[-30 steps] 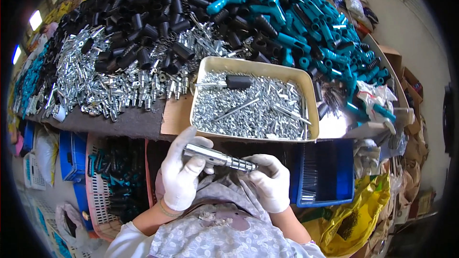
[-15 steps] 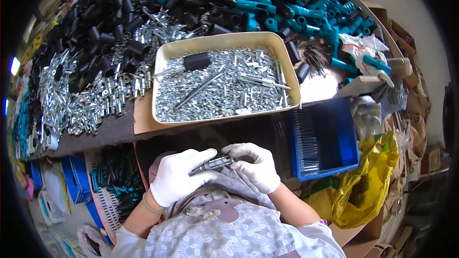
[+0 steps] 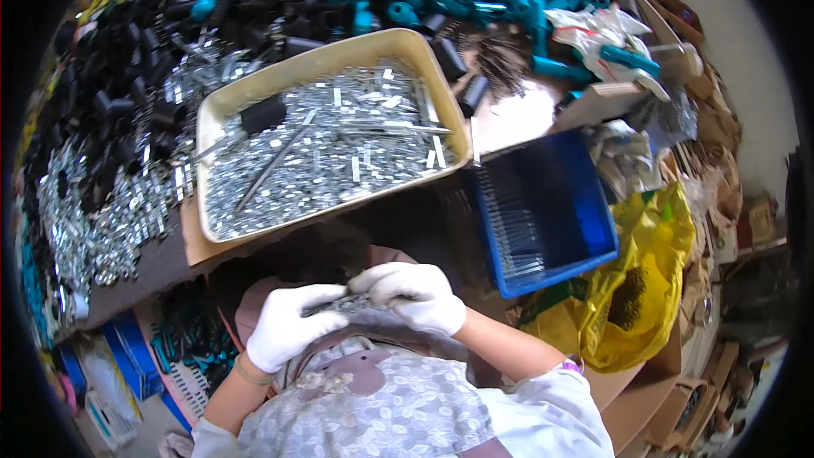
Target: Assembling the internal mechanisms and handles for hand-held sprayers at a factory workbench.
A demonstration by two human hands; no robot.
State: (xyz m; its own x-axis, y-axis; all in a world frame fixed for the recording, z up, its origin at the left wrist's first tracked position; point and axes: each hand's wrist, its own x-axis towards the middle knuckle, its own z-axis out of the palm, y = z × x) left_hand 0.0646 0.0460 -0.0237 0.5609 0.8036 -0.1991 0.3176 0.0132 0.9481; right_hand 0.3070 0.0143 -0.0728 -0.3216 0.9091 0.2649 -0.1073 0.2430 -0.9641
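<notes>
left hand [image 3: 287, 327]: gloved, fingers curled (white glove) | right hand [image 3: 414, 295]: gloved, fingers closed, touching left

Pale wall [image 3: 755, 59], cluttered workbench [image 3: 144, 267]

A slim grey metal tool shaft [image 3: 339, 304] lies roughly level, tilted slightly, pinched between two white-gloved hands just above the person's lap; its ends are hidden by the gloves. Its finer detail cannot be made out.

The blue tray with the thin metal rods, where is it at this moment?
In the head view the blue tray sits on the person's right, just right of the beige tray of small metal parts and above a yellow bag.
</notes>
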